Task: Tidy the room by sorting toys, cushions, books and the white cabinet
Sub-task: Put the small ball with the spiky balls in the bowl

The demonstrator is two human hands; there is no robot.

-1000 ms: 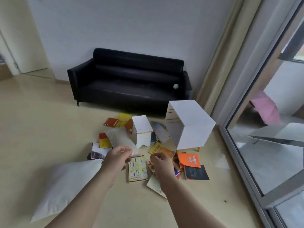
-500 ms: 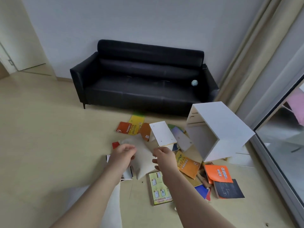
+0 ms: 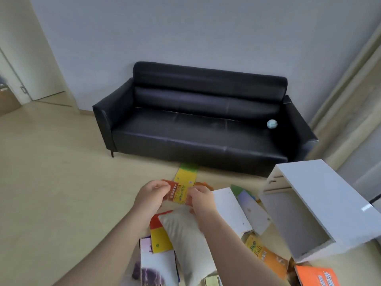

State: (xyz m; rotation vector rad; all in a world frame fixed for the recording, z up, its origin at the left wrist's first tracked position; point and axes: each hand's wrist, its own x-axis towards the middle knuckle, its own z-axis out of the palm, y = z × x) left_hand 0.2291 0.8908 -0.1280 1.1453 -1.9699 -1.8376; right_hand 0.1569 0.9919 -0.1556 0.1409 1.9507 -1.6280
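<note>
Books (image 3: 184, 182) with flat, glossy covers in yellow, red and orange lie scattered on the smooth pale floor (image 3: 51, 182), near a black leather sofa (image 3: 195, 131). A soft, wrinkled white cushion (image 3: 181, 232) sits among them. At its far edge the left hand (image 3: 151, 196) and right hand (image 3: 203, 200) are close together with fingers curled; I cannot tell whether they pinch anything. The boxy white cabinet (image 3: 321, 203) is tipped over on the right. A small round ball (image 3: 272, 123) rests at the sofa's right end.

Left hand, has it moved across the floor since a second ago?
Yes. The left hand has moved forward, toward the black leather sofa: it was well short of the flat red book before, and now it overlaps that book.
</note>
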